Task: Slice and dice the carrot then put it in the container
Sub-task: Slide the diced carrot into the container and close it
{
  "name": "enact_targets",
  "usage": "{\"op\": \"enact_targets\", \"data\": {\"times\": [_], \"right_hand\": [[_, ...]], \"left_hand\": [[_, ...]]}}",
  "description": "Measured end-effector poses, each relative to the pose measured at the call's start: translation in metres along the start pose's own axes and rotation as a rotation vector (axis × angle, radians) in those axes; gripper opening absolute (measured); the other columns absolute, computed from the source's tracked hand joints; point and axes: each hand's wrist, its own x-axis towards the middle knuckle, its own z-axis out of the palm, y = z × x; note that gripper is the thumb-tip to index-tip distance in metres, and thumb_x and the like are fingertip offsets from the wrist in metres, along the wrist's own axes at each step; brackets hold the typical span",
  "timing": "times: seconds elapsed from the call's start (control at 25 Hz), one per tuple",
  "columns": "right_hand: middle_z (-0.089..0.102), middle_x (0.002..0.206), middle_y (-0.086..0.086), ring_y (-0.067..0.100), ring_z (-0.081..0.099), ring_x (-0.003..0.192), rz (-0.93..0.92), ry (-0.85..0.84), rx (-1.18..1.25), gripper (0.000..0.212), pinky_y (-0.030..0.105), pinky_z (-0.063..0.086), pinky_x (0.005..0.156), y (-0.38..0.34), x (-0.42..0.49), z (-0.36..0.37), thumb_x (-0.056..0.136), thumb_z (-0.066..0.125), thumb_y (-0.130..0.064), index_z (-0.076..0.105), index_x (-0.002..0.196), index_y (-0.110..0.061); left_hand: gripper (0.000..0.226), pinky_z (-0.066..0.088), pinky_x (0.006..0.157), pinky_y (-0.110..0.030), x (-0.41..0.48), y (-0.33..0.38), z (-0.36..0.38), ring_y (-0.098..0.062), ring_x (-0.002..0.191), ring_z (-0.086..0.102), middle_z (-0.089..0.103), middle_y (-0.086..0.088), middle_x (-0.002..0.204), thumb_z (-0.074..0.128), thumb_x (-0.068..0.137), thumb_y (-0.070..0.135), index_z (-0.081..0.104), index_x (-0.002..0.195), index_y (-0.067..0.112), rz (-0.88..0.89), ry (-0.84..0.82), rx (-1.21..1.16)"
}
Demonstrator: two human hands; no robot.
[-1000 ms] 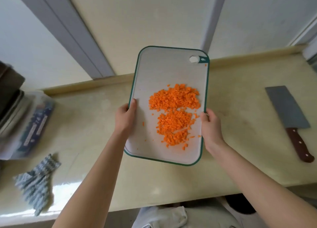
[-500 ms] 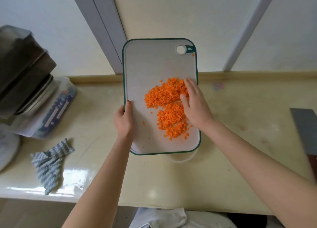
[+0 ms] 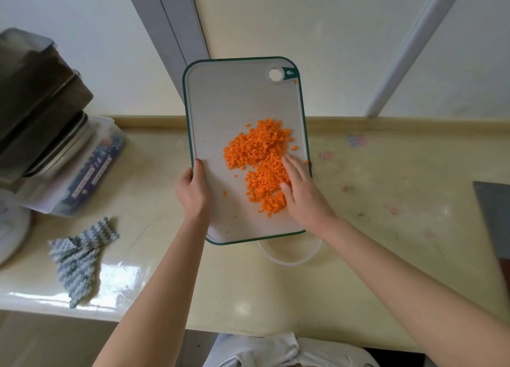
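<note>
A white cutting board [image 3: 229,104] with a green rim is lifted off the counter and tilted, its near end lowest. A heap of diced carrot [image 3: 259,157] lies on its right half. My left hand [image 3: 191,191] grips the board's left edge, thumb on top. My right hand [image 3: 302,193] rests flat on the board with straight fingers against the right side of the carrot heap. Under the board's near edge the rim of a clear container [image 3: 292,256] shows; most of it is hidden by the board.
A cleaver [image 3: 494,217] lies at the counter's right edge. A blue striped cloth [image 3: 80,253] lies at the left front. Stacked boxes and a metal pot [image 3: 41,113] stand at the far left, and a white plate [image 3: 11,228] beside them. The wall is close behind.
My right hand let go of the board's right edge and came onto the carrot heap, then slid back toward me. The board moved over the container.
</note>
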Motion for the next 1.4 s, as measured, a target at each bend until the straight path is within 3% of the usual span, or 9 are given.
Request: {"op": "enact_targets", "data": {"times": [0.16,0.32,0.44,0.72,0.8,0.96,1.16,1.4], "right_hand": [[0.025,0.157,0.007,0.017,0.021,0.145,-0.056,0.091,-0.084,0.048,0.016,0.01,0.114,-0.003,0.005,-0.005,0.103,0.037,-0.015,0.028,0.149,-0.006],[0.011,0.161,0.003,0.013,0.003,0.148,-0.048,0.07,-0.144,0.053,0.021,0.002,0.116,0.001,0.036,-0.021,0.104,0.033,-0.025,0.017,0.152,-0.009],[0.005,0.162,0.003,0.009,-0.004,0.147,-0.05,0.038,-0.15,0.056,0.019,-0.002,0.116,0.008,0.036,-0.019,0.104,0.033,-0.027,0.013,0.153,-0.008],[0.007,0.159,-0.001,0.006,0.002,0.145,-0.053,0.057,0.028,0.055,0.008,-0.001,0.113,0.008,-0.011,0.018,0.103,0.038,-0.021,0.016,0.152,-0.007],[0.013,0.158,0.0,0.006,0.009,0.145,-0.052,0.084,0.055,0.053,0.008,0.003,0.113,0.003,-0.017,0.019,0.103,0.036,-0.023,0.021,0.151,-0.006],[0.04,0.147,0.014,0.016,0.03,0.138,-0.111,0.306,-0.034,0.049,0.017,0.016,0.116,-0.001,0.003,0.005,0.101,0.03,-0.026,0.041,0.141,0.001],[0.01,0.157,-0.001,0.007,0.002,0.145,-0.075,0.152,-0.034,0.061,0.013,0.0,0.116,0.011,-0.001,0.017,0.099,0.022,-0.039,0.02,0.151,-0.006],[0.005,0.157,-0.009,0.003,0.002,0.146,-0.006,0.082,0.068,0.065,0.02,0.008,0.118,0.009,-0.043,0.039,0.097,0.019,-0.044,0.015,0.152,-0.01]], "left_hand": [[0.035,0.025,0.052,-0.027,0.001,-0.002,-0.001,-0.013,0.06,0.028,0.032,0.0,0.064,0.049,0.094,0.037,0.045,0.072,0.009,0.001,0.009,-0.022],[0.036,0.024,0.047,-0.022,0.0,-0.001,-0.001,-0.012,0.059,0.027,0.031,-0.002,0.065,0.048,0.095,0.036,0.046,0.072,0.008,0.026,0.001,-0.033],[0.038,0.024,0.049,-0.024,-0.001,0.001,-0.002,-0.012,0.06,0.027,0.031,-0.002,0.065,0.049,0.095,0.036,0.045,0.071,0.007,0.045,-0.019,-0.046],[0.033,0.025,0.051,-0.024,0.003,-0.001,-0.004,-0.013,0.064,0.03,0.035,-0.004,0.071,0.049,0.094,0.036,0.051,0.075,0.009,0.039,-0.019,-0.06],[0.032,0.025,0.05,-0.023,0.003,-0.002,-0.004,-0.012,0.062,0.029,0.034,-0.004,0.069,0.049,0.095,0.035,0.049,0.075,0.01,0.031,-0.022,-0.075],[0.034,0.025,0.048,-0.02,0.001,-0.001,-0.006,-0.009,0.058,0.028,0.034,0.002,0.065,0.049,0.095,0.034,0.045,0.073,0.009,0.023,-0.021,-0.077],[0.034,0.025,0.049,-0.021,-0.001,0.002,-0.004,-0.009,0.058,0.028,0.034,0.002,0.064,0.05,0.095,0.034,0.046,0.072,0.009,0.025,-0.019,-0.095],[0.041,0.026,0.054,-0.028,-0.003,0.002,-0.002,-0.012,0.059,0.029,0.034,0.002,0.061,0.046,0.094,0.036,0.041,0.064,0.008,0.101,-0.031,-0.047]]}}
